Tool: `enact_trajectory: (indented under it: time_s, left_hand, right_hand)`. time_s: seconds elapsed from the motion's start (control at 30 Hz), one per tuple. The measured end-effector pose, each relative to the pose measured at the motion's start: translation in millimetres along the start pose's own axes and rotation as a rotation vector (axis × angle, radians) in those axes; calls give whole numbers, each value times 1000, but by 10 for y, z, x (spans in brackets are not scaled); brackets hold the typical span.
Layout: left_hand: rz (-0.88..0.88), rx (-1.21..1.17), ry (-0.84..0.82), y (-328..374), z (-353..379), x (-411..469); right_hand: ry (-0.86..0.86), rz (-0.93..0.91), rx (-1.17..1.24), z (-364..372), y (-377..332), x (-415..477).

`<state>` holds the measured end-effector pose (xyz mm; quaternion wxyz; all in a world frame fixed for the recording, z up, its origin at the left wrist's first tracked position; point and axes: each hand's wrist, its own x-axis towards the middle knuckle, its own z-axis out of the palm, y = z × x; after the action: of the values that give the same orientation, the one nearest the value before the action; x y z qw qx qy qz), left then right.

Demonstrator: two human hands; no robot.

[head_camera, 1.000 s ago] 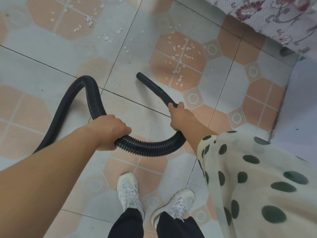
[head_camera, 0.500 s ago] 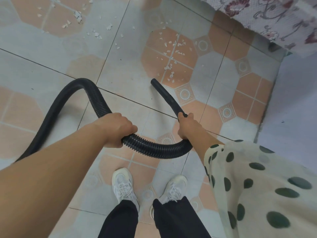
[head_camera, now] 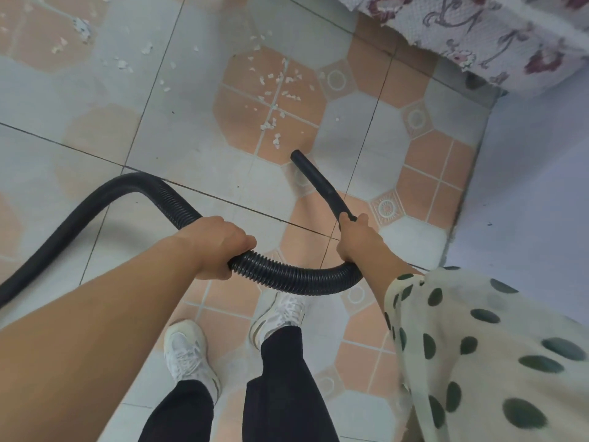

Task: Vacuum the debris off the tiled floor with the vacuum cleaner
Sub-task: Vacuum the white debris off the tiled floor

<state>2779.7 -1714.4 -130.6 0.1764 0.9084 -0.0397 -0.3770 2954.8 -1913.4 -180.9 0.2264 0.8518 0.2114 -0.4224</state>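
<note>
Gripping bendy, likely light black ribbed hose [head_camera: 287, 277] in left hand [head_camera: 220, 244], steering by stiff black nozzle tube [head_camera: 318, 183] in right hand [head_camera: 357, 240].

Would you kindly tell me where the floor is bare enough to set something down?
Bare tiles lie right of the nozzle, up to the wall; more lie beyond the hose loop. Crowded: scraps cover the orange patch past the nozzle tip, and more scatter top left.
</note>
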Motion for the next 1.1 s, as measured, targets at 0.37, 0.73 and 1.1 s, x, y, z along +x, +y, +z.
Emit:
enact_trajectory:
  time_s: [0.37,0.73,1.1]
  left_hand:
    - [-78,-90,-15,208,-292,408]
    - [-119,-115,0,141,-360,384]
    - [-137,-114,32,-41,-445,343]
  right_hand:
    - [26,-164,-187,-451,313,403]
    - [23,-265,-209,-661,200,504]
    - [39,-133,-109,-765,114,579]
